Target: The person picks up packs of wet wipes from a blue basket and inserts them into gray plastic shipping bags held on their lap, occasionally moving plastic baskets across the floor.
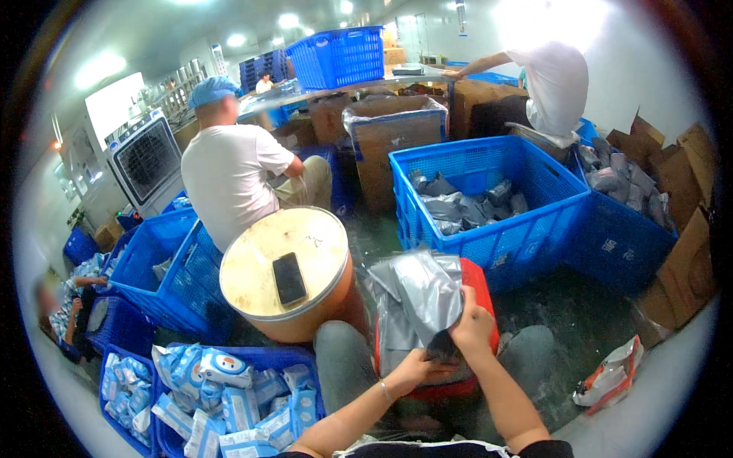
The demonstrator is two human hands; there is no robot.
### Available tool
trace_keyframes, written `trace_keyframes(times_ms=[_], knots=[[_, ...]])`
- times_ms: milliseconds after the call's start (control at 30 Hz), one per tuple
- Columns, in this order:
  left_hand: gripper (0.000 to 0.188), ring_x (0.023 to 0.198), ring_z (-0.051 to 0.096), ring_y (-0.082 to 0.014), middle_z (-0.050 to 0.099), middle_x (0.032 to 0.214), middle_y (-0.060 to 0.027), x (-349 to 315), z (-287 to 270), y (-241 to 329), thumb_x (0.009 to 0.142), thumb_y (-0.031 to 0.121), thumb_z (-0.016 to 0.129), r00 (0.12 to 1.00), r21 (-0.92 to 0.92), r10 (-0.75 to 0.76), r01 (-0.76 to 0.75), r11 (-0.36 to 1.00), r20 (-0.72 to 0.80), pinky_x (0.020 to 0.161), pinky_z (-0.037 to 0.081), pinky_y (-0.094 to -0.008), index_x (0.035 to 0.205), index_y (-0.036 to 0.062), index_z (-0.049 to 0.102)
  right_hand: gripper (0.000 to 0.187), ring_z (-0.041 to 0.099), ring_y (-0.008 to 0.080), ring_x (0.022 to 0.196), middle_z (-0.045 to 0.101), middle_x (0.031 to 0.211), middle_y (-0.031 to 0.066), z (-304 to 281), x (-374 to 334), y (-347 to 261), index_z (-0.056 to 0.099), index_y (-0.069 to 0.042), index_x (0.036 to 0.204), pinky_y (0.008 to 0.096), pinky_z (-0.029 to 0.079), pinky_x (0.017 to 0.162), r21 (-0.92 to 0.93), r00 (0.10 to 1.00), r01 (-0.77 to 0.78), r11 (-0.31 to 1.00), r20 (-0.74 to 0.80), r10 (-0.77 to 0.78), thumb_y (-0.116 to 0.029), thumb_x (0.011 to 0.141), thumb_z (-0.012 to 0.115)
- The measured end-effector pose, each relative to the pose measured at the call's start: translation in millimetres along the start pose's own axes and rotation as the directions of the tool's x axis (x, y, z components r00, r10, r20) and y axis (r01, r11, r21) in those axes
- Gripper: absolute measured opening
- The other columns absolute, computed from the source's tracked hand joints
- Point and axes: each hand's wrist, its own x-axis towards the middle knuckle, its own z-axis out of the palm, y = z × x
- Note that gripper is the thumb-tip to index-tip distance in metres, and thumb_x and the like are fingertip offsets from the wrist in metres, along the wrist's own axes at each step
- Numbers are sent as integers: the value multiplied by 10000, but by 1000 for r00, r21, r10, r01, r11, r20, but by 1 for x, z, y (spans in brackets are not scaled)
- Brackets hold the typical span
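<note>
A stack of silver-grey plastic mailing bags [416, 294] lies over a red stool or box [477, 286] between my knees. My right hand [473, 327] is closed on the right edge of a bag. Lower down, my left hand [418, 370] has its fingers closed at the near end of the bag, where a dark inner side shows; its fingertips are partly hidden. To the left, a blue crate [319, 359] holds several blue-and-white soft packs [227, 368], and a smaller crate beside it holds more.
A phone [289, 278] rests on a round drum [252, 252] at my left. Ahead, a large blue crate [489, 237] contains filled grey bags. A seated person [229, 168] works front left; another [553, 84] stands far right. Cardboard [679, 267] and a crumpled bag [611, 374] lie right.
</note>
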Motion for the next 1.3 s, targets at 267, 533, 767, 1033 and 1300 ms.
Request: trace_keyframes(times_ms=[267,533,767,1033,1300], knots=[[364,1142,584,-321,545,1286,-190,-2,1,-2,986,48,445,992,-283,56,-86,955,-113,988,505,-389,1328,-72,410,344,668,364,766,681,807,156,-15,12,33,655,-140,1026,444,520,696,99,981,-138,985,153,122,-237,703,720],[269,835,685,-191,637,1010,-113,-32,20,31,951,209,595,903,-142,-4,-63,988,-430,669,551,-254,1095,-16,557,225,626,185,595,635,645,61,-91,-1,23,673,-36,849,309,492,606,188,980,-190,964,91,176,-154,698,790],[211,642,585,-100,644,785,-31,-24,-3,18,935,215,597,838,143,183,-127,982,-514,574,489,-242,878,19,653,219,635,320,844,643,870,140,-23,-21,-13,633,-51,928,395,506,749,519,752,223,825,447,-484,-143,749,721],[215,675,625,-122,616,786,-45,-21,1,11,968,169,549,850,329,262,-113,938,-457,588,528,-261,852,-9,578,223,629,334,839,645,876,144,-10,-21,5,602,-62,925,418,500,747,488,640,247,837,566,-519,-238,819,689],[214,631,617,-134,610,705,-41,-33,15,23,969,149,547,819,279,214,-69,958,-532,551,500,-267,832,-10,585,111,528,97,605,567,712,5,-82,-22,68,589,-69,874,255,445,525,821,884,-440,363,467,13,-146,867,668]])
